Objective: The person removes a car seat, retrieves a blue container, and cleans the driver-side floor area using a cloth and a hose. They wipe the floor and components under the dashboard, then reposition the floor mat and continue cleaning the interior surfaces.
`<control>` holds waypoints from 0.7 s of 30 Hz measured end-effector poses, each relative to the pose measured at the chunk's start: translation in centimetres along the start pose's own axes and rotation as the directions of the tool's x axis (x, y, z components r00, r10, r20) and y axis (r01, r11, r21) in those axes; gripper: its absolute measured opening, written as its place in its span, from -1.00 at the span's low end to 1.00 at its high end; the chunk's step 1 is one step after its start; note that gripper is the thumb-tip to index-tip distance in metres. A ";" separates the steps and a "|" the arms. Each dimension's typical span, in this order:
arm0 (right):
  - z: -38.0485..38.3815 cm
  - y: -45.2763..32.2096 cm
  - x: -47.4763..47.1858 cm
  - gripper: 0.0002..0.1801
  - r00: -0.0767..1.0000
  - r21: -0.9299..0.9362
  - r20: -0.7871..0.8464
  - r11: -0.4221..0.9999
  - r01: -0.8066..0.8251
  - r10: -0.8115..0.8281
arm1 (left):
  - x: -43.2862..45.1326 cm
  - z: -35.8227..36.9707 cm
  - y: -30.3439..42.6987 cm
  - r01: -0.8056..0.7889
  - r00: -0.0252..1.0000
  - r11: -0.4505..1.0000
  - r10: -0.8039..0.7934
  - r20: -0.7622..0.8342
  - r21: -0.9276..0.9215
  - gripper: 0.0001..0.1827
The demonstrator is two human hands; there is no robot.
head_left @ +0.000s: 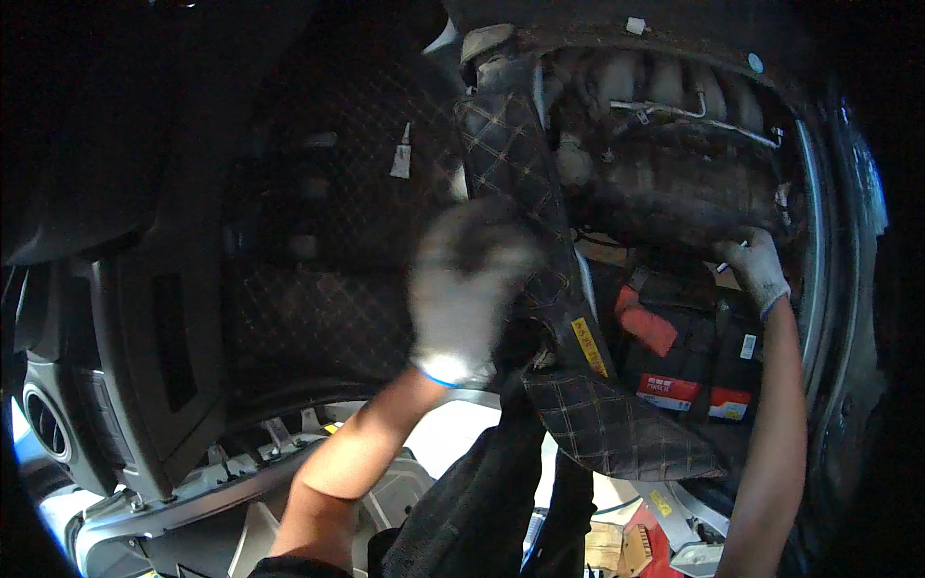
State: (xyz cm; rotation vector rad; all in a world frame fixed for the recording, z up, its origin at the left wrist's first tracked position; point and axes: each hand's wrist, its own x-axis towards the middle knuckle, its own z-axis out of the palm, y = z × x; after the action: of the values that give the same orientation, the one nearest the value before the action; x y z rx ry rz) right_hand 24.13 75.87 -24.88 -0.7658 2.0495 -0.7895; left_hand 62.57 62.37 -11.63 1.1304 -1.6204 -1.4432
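My left hand (466, 289), in a pale glove with dark fingers, is blurred above the quilted floor mat (325, 311); whether it holds anything does not show. My right hand (757, 266), gloved too, grips a small light-coloured rod-like item (731, 259) at the upper edge of a black battery (694, 361). A red cover (647, 321) lies on the battery's left side. Above my right hand stretches an engine (672, 166) with a thin metal pipe (672, 108) across it. On the mat lies a small white tube with a pointed nozzle (401, 159).
A quilted trim strip (506, 152) runs between the mat and the engine bay, with a quilted flap (621, 426) below. The dashboard (159, 325) stands at the left, above an open door (217, 520). Cardboard pieces (603, 545) and a metal bracket (676, 516) are at the bottom right.
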 end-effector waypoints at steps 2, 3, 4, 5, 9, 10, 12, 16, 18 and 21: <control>0.1 0.2 0.2 -0.59 0.998 -0.080 -0.050 0.996 0.037 -0.041 | 0.2 -5.8 -4.3 0.146 0.957 0.977 -0.101 -0.271 0.153 -0.64; 0.1 0.1 0.2 -0.59 0.998 -0.024 -0.043 0.998 0.052 -0.053 | 0.2 -7.6 -7.7 0.228 0.930 0.902 -0.090 -0.356 0.366 -0.68; 0.1 0.0 0.1 -0.58 0.995 0.024 -0.050 0.996 0.082 -0.081 | -0.6 -8.6 -11.4 0.238 0.941 0.836 -0.072 -0.331 0.494 -0.67; 0.3 -0.2 0.1 -0.58 0.996 0.067 -0.056 0.995 0.072 -0.068 | -1.3 -9.5 -14.9 0.369 0.918 0.710 -0.177 -0.355 0.600 -0.64; -0.3 -1.0 -0.4 -0.53 0.995 -0.009 0.014 0.996 -0.094 0.094 | -4.8 -13.0 -23.7 0.491 0.871 0.485 -0.300 -0.389 0.724 -0.49; -0.3 -1.2 -0.4 -0.53 0.989 -0.041 0.017 0.988 -0.146 0.146 | -7.1 -14.2 -23.6 0.475 0.879 0.436 -0.284 -0.384 0.764 -0.45; -0.2 -1.5 -0.6 -0.53 0.983 -0.085 -0.040 0.980 -0.183 0.180 | -11.3 -14.6 -23.0 0.554 0.822 0.418 -0.137 -0.553 0.720 -0.32; 0.0 -1.9 -0.5 -0.54 0.996 -0.073 -0.027 0.994 -0.086 0.084 | -16.4 -12.8 -22.0 0.483 0.874 0.407 -0.179 -0.451 0.775 -0.35; 0.0 -2.1 -0.4 -0.54 0.988 -0.133 0.010 0.980 -0.149 0.152 | -17.3 -12.1 -22.4 0.297 0.953 0.477 -0.101 -0.285 0.827 -0.50; 0.0 -2.1 -0.4 -0.51 0.979 -0.149 0.000 0.968 -0.200 0.202 | -17.1 -12.1 -23.7 0.387 0.922 0.491 -0.176 -0.346 0.781 -0.57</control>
State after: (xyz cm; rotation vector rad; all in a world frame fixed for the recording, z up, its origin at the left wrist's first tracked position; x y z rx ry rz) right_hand 24.78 74.88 -23.15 -0.6292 2.1498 -0.5199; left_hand 84.05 73.13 -32.17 2.1104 -2.0831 -0.5620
